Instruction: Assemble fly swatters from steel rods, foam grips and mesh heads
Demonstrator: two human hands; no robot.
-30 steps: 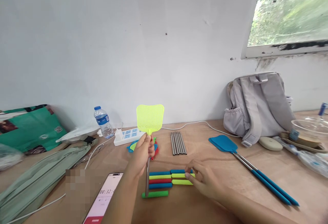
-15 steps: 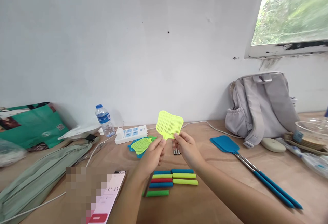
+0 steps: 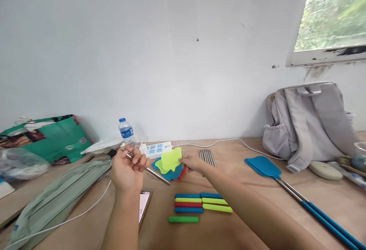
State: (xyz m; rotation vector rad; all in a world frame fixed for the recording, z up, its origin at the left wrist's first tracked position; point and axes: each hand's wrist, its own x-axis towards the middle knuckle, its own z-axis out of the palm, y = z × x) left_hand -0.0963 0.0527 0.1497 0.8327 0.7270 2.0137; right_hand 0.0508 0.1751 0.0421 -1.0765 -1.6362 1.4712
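My left hand (image 3: 129,166) is closed round a thin metal tube (image 3: 158,175), tilted down to the right, its far end over the table. In my right hand (image 3: 191,163) is a yellow-green fly swatter head (image 3: 171,159), pinched at its edge and apart from the tube. It hangs over a pile of other heads, among them a blue swatter head (image 3: 173,174); red and more yellow-green show at the pile's edges. Nearer me lie several foam-like grips in two columns, such as a red grip (image 3: 188,204), with a green grip (image 3: 183,219) apart in front.
Several metal tubes (image 3: 207,157) lie side by side behind my right wrist. Blue fly swatters (image 3: 264,167) lie on the right before a grey backpack (image 3: 309,124). A power strip (image 3: 157,149), water bottle (image 3: 126,132), phone (image 3: 143,206) and green bag (image 3: 60,139) are on the left.
The yellow-green head has come off the tube. My right hand has carried it left over the pile, while my left hand has moved left and turned palm up with the tube.
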